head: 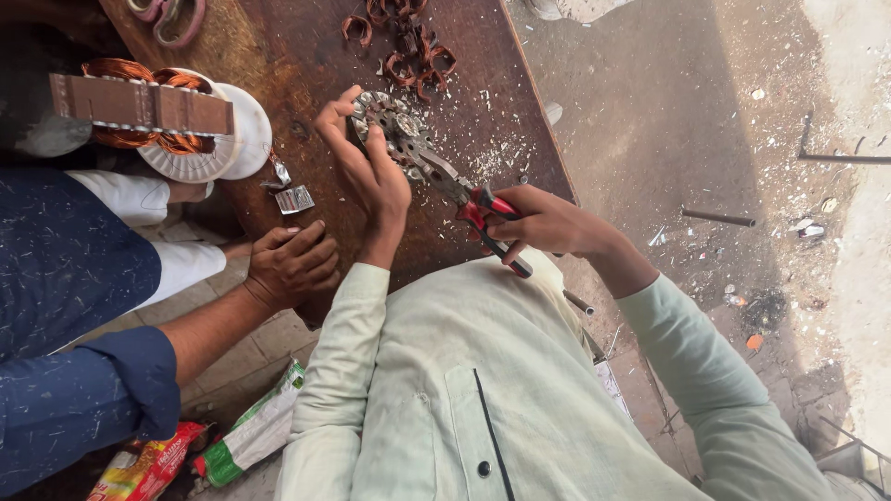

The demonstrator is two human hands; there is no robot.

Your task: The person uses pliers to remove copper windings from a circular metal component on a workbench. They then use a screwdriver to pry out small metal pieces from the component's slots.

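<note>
At the far left of the wooden bench (306,65) stands one wound stator (139,107) with copper coils, resting on one white plastic disc (227,139). Just right of it lie two small foil scraps (290,190). A co-worker's hand (292,264), in a dark blue sleeve, rests with curled fingers on the near bench edge and holds nothing visible. Right of it, the left hand (367,167) grips one round metal core (390,125), fingers wrapped over its near rim and pressing it onto the bench at centre. One pair of red-handled pliers (464,195) reaches the core from the right; its nose meets the core's rim, though whether it bites a winding cannot be told. The right hand (548,223) is clenched around both plier handles. For good work at this stage, the core is best kept flat and firmly pinned, with the left fingers clear of the plier nose, and the pull directed along the slot rather than sideways, so the tool does not slip. Beyond the core lies one heap of cut copper loops (413,46); about six show. White chips litter the bench around the core.
</note>
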